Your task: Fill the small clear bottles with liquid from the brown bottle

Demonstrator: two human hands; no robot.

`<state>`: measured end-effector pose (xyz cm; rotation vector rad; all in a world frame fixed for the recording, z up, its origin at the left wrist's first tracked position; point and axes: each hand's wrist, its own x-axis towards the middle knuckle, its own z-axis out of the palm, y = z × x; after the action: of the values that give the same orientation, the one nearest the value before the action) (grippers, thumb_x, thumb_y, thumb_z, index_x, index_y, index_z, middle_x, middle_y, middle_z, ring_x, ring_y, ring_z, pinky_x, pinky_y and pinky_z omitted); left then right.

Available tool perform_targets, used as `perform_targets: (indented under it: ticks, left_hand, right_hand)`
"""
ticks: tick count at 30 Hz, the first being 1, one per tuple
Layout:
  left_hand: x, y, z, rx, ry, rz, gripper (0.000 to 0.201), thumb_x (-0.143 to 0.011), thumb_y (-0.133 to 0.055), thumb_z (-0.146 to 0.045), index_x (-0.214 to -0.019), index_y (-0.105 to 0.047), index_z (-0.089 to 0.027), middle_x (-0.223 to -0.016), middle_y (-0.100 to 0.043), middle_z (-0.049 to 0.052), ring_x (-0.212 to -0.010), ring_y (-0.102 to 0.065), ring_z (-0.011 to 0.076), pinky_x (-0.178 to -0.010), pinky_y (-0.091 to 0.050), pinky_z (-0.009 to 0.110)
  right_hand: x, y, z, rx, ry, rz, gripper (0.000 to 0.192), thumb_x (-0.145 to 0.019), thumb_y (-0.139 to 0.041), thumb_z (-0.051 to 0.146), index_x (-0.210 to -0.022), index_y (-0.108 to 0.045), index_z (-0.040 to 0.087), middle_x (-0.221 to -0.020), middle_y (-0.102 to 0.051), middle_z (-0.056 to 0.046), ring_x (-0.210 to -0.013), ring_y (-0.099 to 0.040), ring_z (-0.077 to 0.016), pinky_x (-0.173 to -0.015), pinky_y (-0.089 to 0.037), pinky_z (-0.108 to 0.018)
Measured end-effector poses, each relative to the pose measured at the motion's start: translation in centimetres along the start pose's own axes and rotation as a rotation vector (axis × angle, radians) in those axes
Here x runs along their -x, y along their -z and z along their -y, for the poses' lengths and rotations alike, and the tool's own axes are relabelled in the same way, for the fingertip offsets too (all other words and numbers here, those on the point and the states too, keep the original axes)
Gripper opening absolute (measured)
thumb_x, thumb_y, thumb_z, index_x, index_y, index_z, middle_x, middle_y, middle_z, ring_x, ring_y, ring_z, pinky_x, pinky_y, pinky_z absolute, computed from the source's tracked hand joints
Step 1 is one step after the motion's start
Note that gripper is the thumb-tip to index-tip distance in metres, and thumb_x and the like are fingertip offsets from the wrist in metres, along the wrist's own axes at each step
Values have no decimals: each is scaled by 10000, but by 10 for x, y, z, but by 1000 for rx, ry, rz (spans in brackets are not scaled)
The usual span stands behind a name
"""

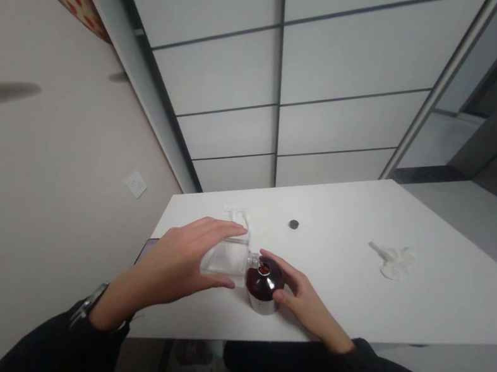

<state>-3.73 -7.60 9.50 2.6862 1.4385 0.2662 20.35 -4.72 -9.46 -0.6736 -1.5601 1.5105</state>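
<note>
My left hand point(187, 258) is closed around a clear, square-sided bottle point(229, 257), tipped on its side with its neck pointing right. The bottle's threaded mouth meets the open mouth of a dark brown round bottle point(264, 282) that has a pale label low on its side. The brown bottle stands upright on the white table point(328, 251). My right hand point(301, 295) grips it from the right, thumb in front and fingers behind. Whether liquid is running between the two mouths is too small to tell. A small dark cap point(293, 224) lies on the table beyond the bottles.
A crumpled white tissue point(396, 262) lies on the right of the table. Some clear or white material point(238, 213) sits behind my left hand. A purplish flat object point(147, 249) shows at the table's left edge, near the wall with a socket point(136, 184).
</note>
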Motion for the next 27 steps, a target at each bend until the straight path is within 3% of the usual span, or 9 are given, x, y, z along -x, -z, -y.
perform_targets:
  ticks: [27]
  left_hand:
    - [-3, 4, -1, -61, -33, 15, 716, -798, -875, -451, -1420, -573, -266, -1431, -670, 70, -1310, -638, 307, -1057, -568, 455]
  right_hand:
    - [1, 0, -1, 10, -10, -9, 890, -765, -747, 755, -1487, -567, 267, -1526, -596, -137, -1440, -524, -364, -1243, -328, -594]
